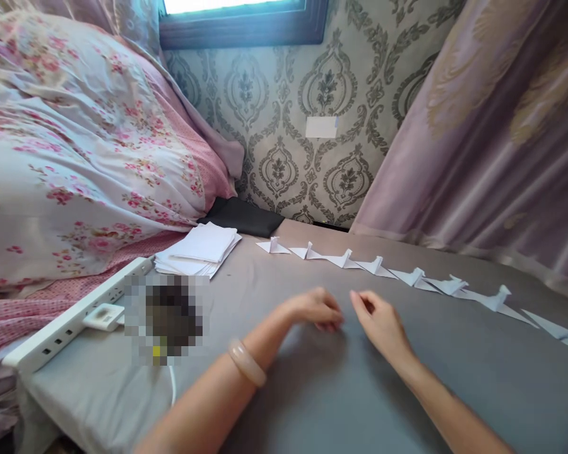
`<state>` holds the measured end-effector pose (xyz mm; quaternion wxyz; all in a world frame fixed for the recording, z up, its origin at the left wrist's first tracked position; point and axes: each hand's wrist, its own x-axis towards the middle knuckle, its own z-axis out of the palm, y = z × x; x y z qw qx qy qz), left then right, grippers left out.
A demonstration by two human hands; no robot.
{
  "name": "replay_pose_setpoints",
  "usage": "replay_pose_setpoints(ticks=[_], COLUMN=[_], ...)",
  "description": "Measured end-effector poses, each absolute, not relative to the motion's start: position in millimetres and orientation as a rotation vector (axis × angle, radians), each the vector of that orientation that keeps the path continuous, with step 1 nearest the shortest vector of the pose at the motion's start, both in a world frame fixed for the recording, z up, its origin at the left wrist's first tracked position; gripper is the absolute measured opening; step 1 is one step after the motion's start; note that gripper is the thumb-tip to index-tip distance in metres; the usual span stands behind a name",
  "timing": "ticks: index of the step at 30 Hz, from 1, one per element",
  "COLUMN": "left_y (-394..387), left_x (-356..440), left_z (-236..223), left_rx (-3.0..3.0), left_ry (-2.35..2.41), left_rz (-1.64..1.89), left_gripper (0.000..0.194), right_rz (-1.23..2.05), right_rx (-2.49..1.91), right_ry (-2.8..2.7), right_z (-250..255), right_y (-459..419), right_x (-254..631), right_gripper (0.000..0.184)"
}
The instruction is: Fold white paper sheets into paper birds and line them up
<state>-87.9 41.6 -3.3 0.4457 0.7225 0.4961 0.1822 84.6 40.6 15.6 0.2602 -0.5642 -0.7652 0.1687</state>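
My left hand [319, 309] and right hand [378, 321] were positioned above the grey cloth surface [246, 293], side by side with a narrow gap between them. The left fingers were curled downward; I could not tell whether that grip was open or closed. The right thumb pointed toward the left hand, with the fingers bent round beside it; I could not tell the state of that grip either. A bangle [247, 362] encircled my left forearm near the wrist. The folded paper figures [377, 266] lay on the surface beyond my hands, in a row extending to the right edge of view, raised portions upward. The paper stack [201, 246] lay farther left, just beside a black flat item [246, 217]. A power strip [71, 321] ran along the left edge.
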Motion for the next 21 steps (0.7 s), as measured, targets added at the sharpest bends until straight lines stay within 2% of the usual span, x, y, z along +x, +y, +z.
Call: replay_pose_setpoints(ticks=[4,9,13,21], left_y=[64,80,99,125], left_x=[-156,-194,-199,-194], left_z=[6,0,-9,-17], left_rx=[1.541,1.346,1.306,1.190], left_ry=[1.866,2.532,2.672,2.738], left_rz=[0.483,0.795,0.868,0.753], left_gripper=[0.028,0.035,0.034,0.032], right_rz=[0.526,0.583,0.577,0.548], right_rx=[-1.569,-1.563,-1.570,-1.584], right_ry=[-1.927,-1.918,-1.947,-2.067], right_z=[-17,-34,-34,-37], right_y=[19,28,35,35], right_x=[135,131,129,134], right_gripper=[0.045,0.037,0.034,0.035])
